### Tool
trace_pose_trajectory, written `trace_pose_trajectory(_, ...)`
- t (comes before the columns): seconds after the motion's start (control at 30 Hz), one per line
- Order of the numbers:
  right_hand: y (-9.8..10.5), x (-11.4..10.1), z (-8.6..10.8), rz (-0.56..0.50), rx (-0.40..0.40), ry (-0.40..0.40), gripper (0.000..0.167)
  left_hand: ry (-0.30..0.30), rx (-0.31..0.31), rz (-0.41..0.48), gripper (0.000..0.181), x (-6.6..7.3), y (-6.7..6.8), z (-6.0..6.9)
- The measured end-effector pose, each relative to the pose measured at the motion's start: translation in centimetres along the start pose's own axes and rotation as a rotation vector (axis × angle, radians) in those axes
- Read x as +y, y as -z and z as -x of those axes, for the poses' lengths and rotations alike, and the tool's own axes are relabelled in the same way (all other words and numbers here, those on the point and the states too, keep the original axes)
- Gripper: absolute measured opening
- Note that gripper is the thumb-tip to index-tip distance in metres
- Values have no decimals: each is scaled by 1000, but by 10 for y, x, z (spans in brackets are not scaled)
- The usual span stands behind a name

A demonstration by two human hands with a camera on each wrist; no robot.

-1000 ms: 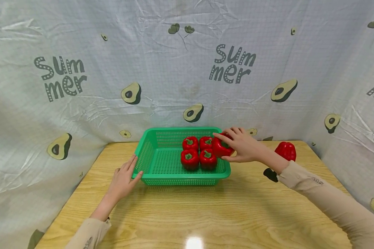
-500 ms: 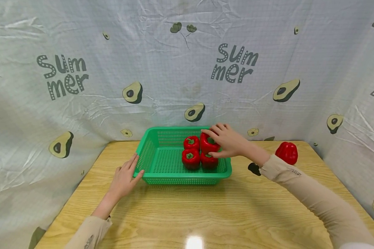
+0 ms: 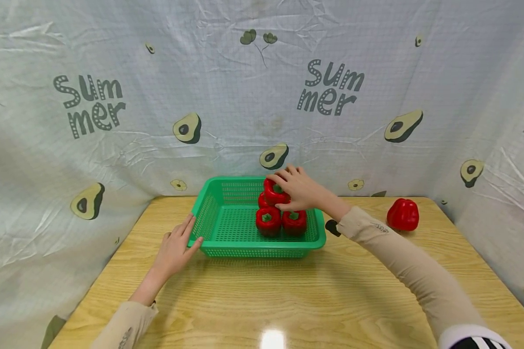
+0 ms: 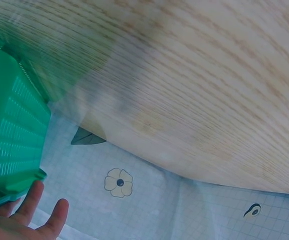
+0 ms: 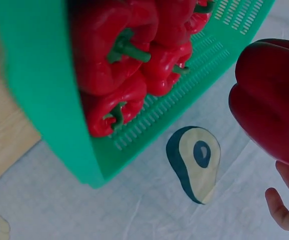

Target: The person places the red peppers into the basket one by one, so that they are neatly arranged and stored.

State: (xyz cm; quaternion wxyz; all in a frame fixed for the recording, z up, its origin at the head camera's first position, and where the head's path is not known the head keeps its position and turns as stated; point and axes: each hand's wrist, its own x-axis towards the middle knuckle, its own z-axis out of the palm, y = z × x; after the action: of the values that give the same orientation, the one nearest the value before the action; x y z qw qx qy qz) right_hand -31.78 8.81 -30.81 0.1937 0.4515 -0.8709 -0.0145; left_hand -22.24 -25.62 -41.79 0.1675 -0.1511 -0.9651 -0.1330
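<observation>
My right hand [image 3: 303,189] grips a red bell pepper [image 3: 276,191] with a green stem, held above the back of a green plastic basket [image 3: 262,245]. Under it, more red bell peppers sit in the basket's right half, among them a front-left pepper [image 3: 268,222] and a front-right pepper [image 3: 294,222]. One at the back is partly covered. In the right wrist view, the held pepper [image 5: 274,102] is apart from the basketed peppers [image 5: 112,47]. My left hand [image 3: 173,248] rests with extended fingers on the basket's left rim; its fingers [image 4: 30,202] touch the rim in the left wrist view.
Another red bell pepper [image 3: 402,214] lies on the wooden table [image 3: 244,295] to the right of the basket. Behind stands a pale printed cloth [image 3: 227,87], and it also hangs along both sides. A dark wrist device [image 3: 332,228] hangs under the right wrist.
My right hand has carried the held bell pepper leftward and back, from the basket's right side to above the back peppers. My left hand stays on the rim.
</observation>
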Motion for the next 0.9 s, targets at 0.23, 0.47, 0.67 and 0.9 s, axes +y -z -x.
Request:
trace_pose_trajectory(0.23, -15, -2, -19, -22, -31, -27, 70, 1, -1, -2, 62, 1, 1, 0)
trace_pose_trajectory(0.47, -31, -5, -33, -27, -50, -71, 70, -7, 15, 2, 62, 1, 0, 0)
trace_pose_trajectory(0.67, -44, -12, -47, -67, -58, -109, 68, -6, 19, 4, 62, 1, 0, -1)
trace_pose_trajectory(0.9, -62, -17, -67, -97, -93, -151, 69, 0, 20, 8, 62, 1, 0, -1)
